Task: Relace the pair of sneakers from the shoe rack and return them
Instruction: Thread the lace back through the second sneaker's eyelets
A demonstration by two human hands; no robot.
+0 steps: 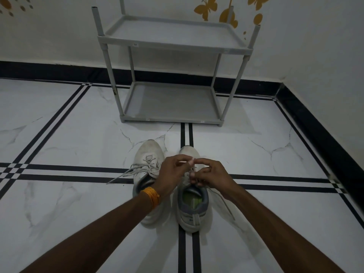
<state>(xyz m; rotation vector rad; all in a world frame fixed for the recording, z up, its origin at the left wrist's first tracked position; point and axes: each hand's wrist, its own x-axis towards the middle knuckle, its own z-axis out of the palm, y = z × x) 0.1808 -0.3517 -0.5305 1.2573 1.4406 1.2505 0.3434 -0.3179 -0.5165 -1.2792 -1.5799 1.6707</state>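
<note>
Two white sneakers stand side by side on the floor, toes pointing away from me. The left sneaker (148, 154) has loose laces trailing out to its left. The right sneaker (194, 209) has a grey collar and a green insole. Both hands are over the right sneaker's lacing area. My left hand (173, 174), with an orange band at the wrist, pinches the right sneaker's lace (222, 201) near its top. My right hand (210, 174) grips the same lace lower down; one end trails off to the right. The grey two-shelf shoe rack (171, 73) stands empty ahead.
The floor is white marble tile with black stripes (78, 170). A white wall with yellow butterfly stickers (206, 7) lies behind the rack, with a black skirting along its foot. A second wall closes the right side.
</note>
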